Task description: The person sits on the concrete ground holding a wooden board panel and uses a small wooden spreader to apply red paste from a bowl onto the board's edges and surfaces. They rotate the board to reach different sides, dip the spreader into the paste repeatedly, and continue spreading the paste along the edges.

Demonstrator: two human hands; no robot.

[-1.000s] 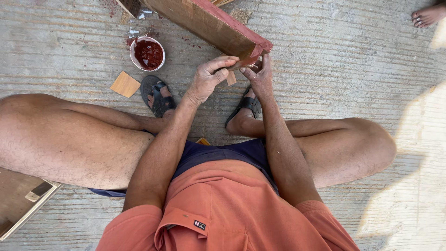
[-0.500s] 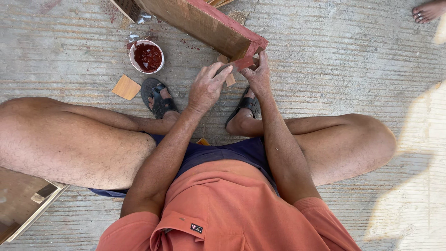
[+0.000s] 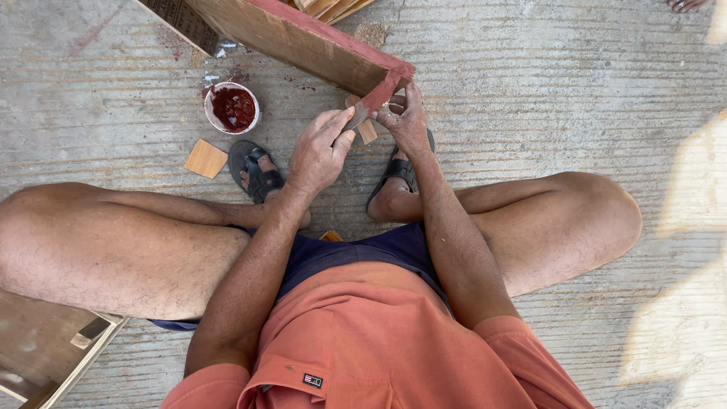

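Observation:
A wooden frame (image 3: pixel 303 42) with a red-coated edge lies on the concrete in front of me. My left hand (image 3: pixel 318 151) grips the handle of a small scraper (image 3: pixel 375 100) smeared with red paste. Its blade lies against the near corner of the frame. My right hand (image 3: pixel 405 117) is at the same corner, its fingertips pinched on the blade from below and its thumb beside the frame's end. A small white bowl of red paste (image 3: pixel 232 107) stands to the left of my hands.
A small wooden square (image 3: pixel 205 158) lies by my left sandal (image 3: pixel 257 173), and another wood chip (image 3: pixel 367 132) lies under my hands. A flat wooden panel (image 3: pixel 45 356) sits at the lower left. Another person's foot (image 3: pixel 685 4) shows at the top right.
Both hands have closed in on the frame's corner. The scraper blade now rests along the red end of the corner.

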